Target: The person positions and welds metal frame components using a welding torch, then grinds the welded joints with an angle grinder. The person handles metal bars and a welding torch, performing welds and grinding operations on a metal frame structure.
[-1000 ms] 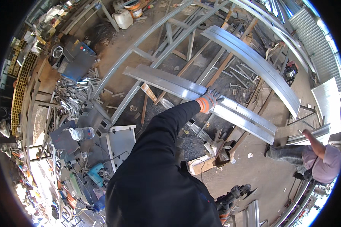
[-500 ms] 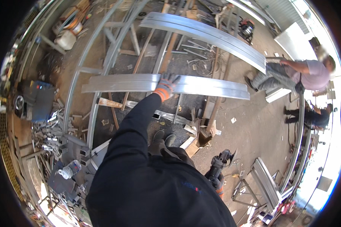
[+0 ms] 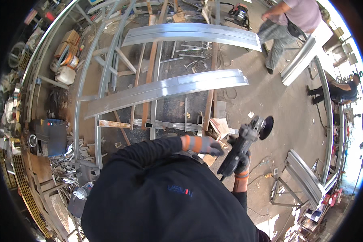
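My right hand (image 3: 242,164), in a grey and orange glove, is wrapped round the body of an angle grinder (image 3: 238,150). The grinder is tilted, with its dark disc (image 3: 266,127) up and to the right. My left hand (image 3: 203,145), gloved alike, is in front of my chest with fingers reaching toward the grinder; a small gap appears between them, and nothing shows in that hand. Beyond my hands, a shiny metal profile (image 3: 165,89) lies slanted across the steel frame (image 3: 102,117). A second metal profile (image 3: 193,34) lies farther off.
A person (image 3: 288,24) stands at the far right; another person (image 3: 336,89) is beyond. Stacked metal profiles (image 3: 306,175) rest on a stand at right. Wood planks, offcuts and a cable clutter the floor. At left are a dark machine (image 3: 50,137) and a white jug (image 3: 65,75).
My left hand has left the nearer profile and come back toward the grinder. That profile now lies more slanted. My right hand has raised the grinder. The nearer person has shifted.
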Available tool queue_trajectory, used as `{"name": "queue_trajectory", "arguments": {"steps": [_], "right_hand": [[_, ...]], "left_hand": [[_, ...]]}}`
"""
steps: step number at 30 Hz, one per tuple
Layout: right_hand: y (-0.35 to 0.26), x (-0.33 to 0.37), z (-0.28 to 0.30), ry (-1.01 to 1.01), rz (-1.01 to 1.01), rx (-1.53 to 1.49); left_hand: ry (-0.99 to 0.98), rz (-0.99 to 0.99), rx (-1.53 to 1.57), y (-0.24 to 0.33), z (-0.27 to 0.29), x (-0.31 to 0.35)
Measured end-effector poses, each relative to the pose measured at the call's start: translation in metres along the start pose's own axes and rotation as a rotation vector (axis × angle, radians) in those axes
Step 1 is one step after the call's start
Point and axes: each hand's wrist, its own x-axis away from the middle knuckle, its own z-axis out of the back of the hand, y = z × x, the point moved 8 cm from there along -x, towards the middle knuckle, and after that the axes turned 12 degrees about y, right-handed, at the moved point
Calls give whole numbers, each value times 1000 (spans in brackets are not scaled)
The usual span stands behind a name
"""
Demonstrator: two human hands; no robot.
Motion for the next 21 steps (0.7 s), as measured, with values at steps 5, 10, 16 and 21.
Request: {"name": "queue_trajectory", "arguments": {"steps": [5, 10, 16, 21], "right_hand": [[-49, -25, 4, -126, 49, 74], [-54, -32, 5, -151, 143, 387], [-97, 21, -22, -144, 664, 645], [-92, 36, -56, -96, 810, 1166]], "left_hand": [[55, -127, 665, 71, -51, -54], [208, -104, 1045, 70, -42, -46], [458, 37, 1252, 38, -14, -65], [563, 89, 1091, 12, -15, -86]]}}
